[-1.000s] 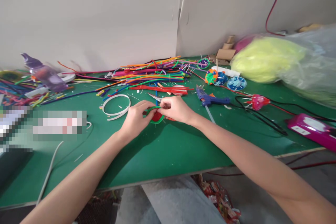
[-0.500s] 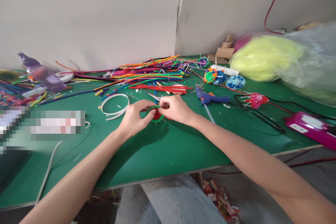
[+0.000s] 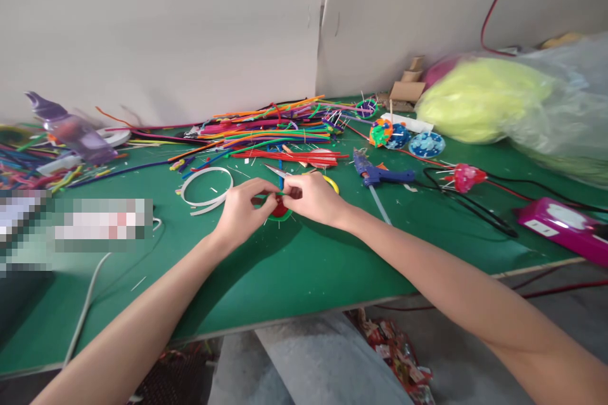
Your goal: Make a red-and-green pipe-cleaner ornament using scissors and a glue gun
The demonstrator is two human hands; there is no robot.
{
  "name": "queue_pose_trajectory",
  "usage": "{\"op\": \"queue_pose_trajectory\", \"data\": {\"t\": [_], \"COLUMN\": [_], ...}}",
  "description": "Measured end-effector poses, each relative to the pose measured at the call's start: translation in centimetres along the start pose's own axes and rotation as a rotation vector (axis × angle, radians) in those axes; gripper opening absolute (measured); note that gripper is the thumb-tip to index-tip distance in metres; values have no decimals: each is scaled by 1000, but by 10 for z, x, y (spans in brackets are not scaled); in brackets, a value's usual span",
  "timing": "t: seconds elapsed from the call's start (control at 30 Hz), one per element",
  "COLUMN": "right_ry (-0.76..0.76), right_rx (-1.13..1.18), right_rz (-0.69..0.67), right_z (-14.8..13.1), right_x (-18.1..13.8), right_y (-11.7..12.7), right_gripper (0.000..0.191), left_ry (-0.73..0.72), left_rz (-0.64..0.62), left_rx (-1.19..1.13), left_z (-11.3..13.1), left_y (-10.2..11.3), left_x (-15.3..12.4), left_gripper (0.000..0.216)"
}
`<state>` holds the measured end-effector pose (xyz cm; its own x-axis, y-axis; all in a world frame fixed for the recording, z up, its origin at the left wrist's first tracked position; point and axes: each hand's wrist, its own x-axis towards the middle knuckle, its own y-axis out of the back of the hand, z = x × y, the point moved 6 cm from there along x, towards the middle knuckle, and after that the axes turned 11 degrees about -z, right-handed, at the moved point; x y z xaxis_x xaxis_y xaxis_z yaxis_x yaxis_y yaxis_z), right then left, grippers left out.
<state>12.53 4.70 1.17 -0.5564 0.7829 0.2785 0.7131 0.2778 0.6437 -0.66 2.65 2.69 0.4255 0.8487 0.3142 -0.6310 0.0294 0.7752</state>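
Observation:
Between my hands is a small round red craft piece with a green pipe-cleaner rim (image 3: 280,218) and thin white spikes poking out. My left hand (image 3: 241,207) pinches its rim from the left between thumb and fingers. From the right, my right hand (image 3: 316,198) pinches the green rim near the top, its fingertips close to those of the left. The fingers hide part of the piece. Scissors with a yellow handle (image 3: 331,185) lie just behind my right hand, which partly covers them. A coiled white strip (image 3: 184,190) rests left of my left hand.
Pipe cleaners (image 3: 275,136) are heaped along the back of the green table (image 3: 285,285). To the right are a blue glue gun (image 3: 387,175), a red spiked piece (image 3: 468,177), a magenta power strip (image 3: 565,224) and bagged yellow material (image 3: 479,98). A purple bottle (image 3: 76,130) lies at left.
Both hands have shifted slightly, and the red piece sits a little lower and left between them. The yellow scissor handle now shows behind my right hand.

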Motion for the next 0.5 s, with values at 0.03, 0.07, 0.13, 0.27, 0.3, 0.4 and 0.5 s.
{"op": "queue_pose_trajectory", "data": {"t": [0.03,0.07,0.13,0.27,0.3,0.4,0.5], "right_ry": [4,8,16,14,11,4,5], "right_rx": [8,13,14,13,16,20,24], "right_rz": [0,1,2,-4,-6,-5,-1], "right_z": [0,1,1,0,0,0,0], "right_x": [0,0,0,0,0,0,0], "right_y": [0,0,0,1,1,2,3], "right_gripper": [16,16,15,15,15,15,15], "left_ry": [3,7,15,10,8,-2,-22], "left_rz": [1,2,3,5,9,33,40], "left_rx": [3,4,3,-4,-2,5,5], "left_z": [0,0,-1,-1,-1,0,0], "left_y": [0,0,0,1,1,1,1], "left_x": [0,0,0,1,0,0,0], "left_gripper": [18,19,19,19,19,18,17]}}
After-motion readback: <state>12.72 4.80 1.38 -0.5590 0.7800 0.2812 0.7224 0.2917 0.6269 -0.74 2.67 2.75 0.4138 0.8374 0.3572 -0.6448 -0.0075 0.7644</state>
